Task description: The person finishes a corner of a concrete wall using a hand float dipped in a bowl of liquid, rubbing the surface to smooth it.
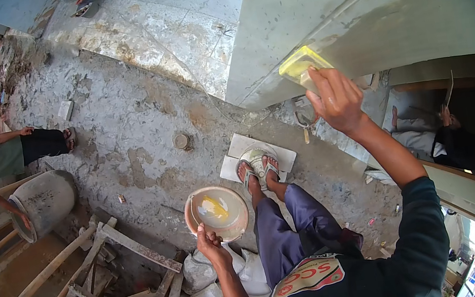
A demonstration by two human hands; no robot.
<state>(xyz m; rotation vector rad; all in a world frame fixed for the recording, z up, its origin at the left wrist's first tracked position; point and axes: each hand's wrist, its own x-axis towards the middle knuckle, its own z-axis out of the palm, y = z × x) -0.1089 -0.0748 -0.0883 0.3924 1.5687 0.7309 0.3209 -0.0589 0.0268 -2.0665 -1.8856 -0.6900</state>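
My right hand (pixel 338 99) is raised and grips a yellow plastering float (pixel 305 61) by its back. The float lies at the lower edge of the grey plastered wall (pixel 376 11); I cannot tell whether it presses on it. Lower down, my left hand (pixel 214 247) is closed on the near rim of a round, pinkish basin (pixel 190 209), thumb on the inside. Greyish liquid and a yellow patch (pixel 213 209) show in the basin; what the patch is stays unclear. The fingers of my left hand are mostly hidden under the rim.
My feet stand on pale tiles (pixel 288 157). White sacks (pixel 203 270) and a wooden frame (pixel 135 247) lie at lower left. A person (pixel 5 152) touches a drum (pixel 48 198) at left; another person (pixel 439 140) is at right. A small round container (pixel 181 141) sits on the rough ground.
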